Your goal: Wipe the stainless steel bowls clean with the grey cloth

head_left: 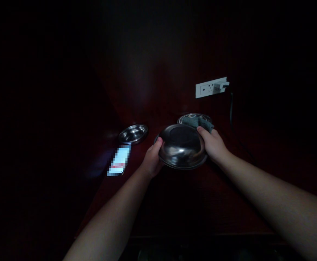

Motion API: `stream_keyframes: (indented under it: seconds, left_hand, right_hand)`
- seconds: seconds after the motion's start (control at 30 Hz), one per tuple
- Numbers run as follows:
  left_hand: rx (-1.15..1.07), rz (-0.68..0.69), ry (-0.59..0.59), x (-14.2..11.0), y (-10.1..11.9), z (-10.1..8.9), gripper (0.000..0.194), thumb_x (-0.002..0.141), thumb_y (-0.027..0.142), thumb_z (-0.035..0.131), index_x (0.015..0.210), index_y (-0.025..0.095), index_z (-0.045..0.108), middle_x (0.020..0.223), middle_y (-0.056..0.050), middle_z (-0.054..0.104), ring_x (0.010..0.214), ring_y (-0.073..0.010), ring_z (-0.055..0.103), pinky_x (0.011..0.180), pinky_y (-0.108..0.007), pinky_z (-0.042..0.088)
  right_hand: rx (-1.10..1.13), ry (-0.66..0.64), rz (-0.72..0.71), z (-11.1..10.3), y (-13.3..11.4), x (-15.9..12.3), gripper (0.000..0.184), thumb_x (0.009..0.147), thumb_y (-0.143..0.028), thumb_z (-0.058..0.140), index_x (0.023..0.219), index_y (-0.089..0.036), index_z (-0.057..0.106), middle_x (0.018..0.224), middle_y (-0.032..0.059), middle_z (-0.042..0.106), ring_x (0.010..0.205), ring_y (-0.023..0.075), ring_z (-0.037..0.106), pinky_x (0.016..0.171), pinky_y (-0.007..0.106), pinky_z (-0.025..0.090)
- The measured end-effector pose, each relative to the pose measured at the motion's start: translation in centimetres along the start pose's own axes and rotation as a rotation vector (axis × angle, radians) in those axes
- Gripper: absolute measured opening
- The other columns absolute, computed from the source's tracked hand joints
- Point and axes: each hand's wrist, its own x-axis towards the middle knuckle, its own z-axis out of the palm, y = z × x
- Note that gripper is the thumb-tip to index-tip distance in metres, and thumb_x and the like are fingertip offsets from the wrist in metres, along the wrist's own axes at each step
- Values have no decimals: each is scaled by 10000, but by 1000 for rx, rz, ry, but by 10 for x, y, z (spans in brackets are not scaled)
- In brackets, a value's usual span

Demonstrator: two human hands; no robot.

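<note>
A shiny metal bowl (182, 146), its underside turned up toward me, is held between both hands above the dark red table. My left hand (153, 158) grips its left rim, thumb on the outer wall and fingers hidden beneath. At the right rim, my right hand (213, 143) is closed on a grey-green cloth (206, 124), with the thumb near the bowl's edge. Part of the cloth spreads behind the bowl. Beyond it sit stacked-looking metal dishes (193, 116), partly covered from view. Another metal bowl (133, 134) stands upright to the left.
A lit phone (119, 160), its screen blurred out, lies left of my left hand. On the back wall is a white socket panel (205, 89) with a plug (221, 86) in it. A dark cable (231, 108) hangs down to the table (191, 206). Surroundings are very dark.
</note>
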Motion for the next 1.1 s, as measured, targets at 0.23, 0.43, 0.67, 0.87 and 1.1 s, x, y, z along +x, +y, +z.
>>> stream_keyframes:
  seconds: [0.23, 0.43, 0.67, 0.87, 1.1]
  left_hand:
    - [18, -22, 20, 1, 2, 0, 417, 852, 498, 559, 976, 117, 676, 909, -120, 732, 941, -253, 684, 862, -366, 520]
    - [29, -86, 70, 1, 8, -1, 411, 891, 477, 497, 1012, 125, 672, 905, -111, 735, 922, -245, 689, 864, -376, 520]
    - [40, -68, 75, 3, 0, -2, 435, 871, 517, 515, 971, 127, 680, 872, -109, 733, 856, -231, 697, 790, -346, 537]
    - [86, 29, 231, 7, -2, -2, 405, 826, 508, 598, 937, 126, 676, 805, -84, 722, 769, -191, 689, 731, -305, 527]
    - [18, 123, 250, 6, -4, 5, 385, 831, 482, 605, 918, 113, 670, 833, -94, 723, 818, -202, 684, 805, -331, 518]
  right_hand:
    - [63, 12, 75, 1, 0, 0, 300, 768, -500, 607, 797, -208, 669, 765, 39, 722, 834, 261, 668, 818, 419, 519]
    - [77, -5, 76, 0, -4, -2, 284, 759, -497, 619, 771, -215, 648, 775, 33, 723, 826, 252, 667, 829, 402, 517]
    - [46, 9, 76, -1, 3, 2, 322, 754, -518, 621, 808, -205, 677, 823, 39, 731, 837, 270, 666, 824, 429, 512]
    - [-51, 5, -25, -1, 6, 3, 341, 797, -504, 585, 889, -192, 685, 899, 54, 731, 875, 265, 661, 860, 435, 500]
    - [-76, -77, -118, 0, 1, 1, 388, 854, -501, 517, 1003, -181, 677, 1042, 72, 710, 961, 253, 642, 931, 456, 468]
